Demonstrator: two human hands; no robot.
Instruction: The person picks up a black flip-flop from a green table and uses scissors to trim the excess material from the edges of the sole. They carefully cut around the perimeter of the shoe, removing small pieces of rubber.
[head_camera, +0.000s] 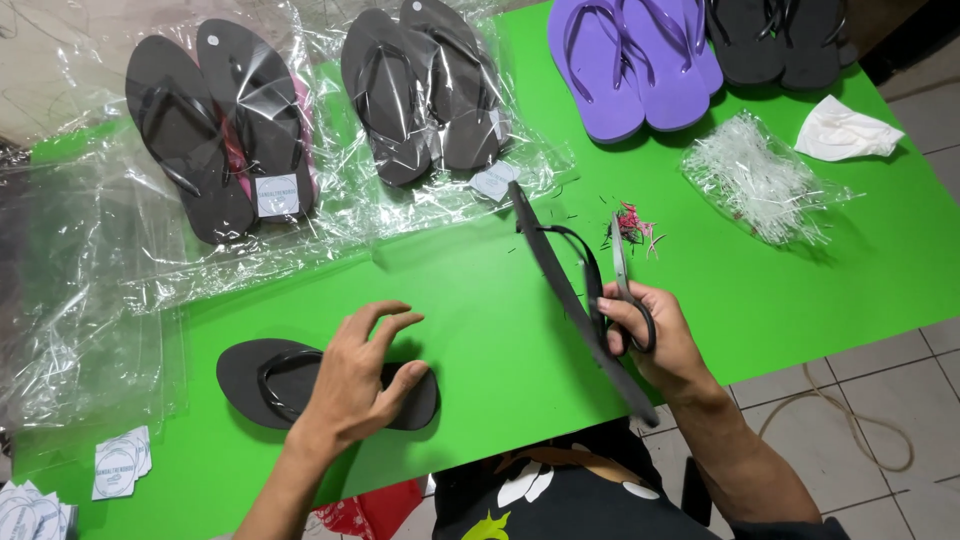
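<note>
Bagging stage: two bagged black flip-flop pairs (320, 115) lay upper left; right hand (655, 340) gripped scissors (622, 275) and a loose black flip-flop (575, 300); left hand (355, 385), fingers spread, hovered over its mate (260, 385), both unbagged.

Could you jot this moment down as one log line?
left hand: over black flip-flop on green table | right hand: holds scissors and second black flip-flop, tilted on edge

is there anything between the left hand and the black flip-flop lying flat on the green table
Nothing visible. The left hand hovers directly over the black flip-flop, fingers spread, with no object between them. The right hand holds the scissors and another flip-flop off to the side.
</note>
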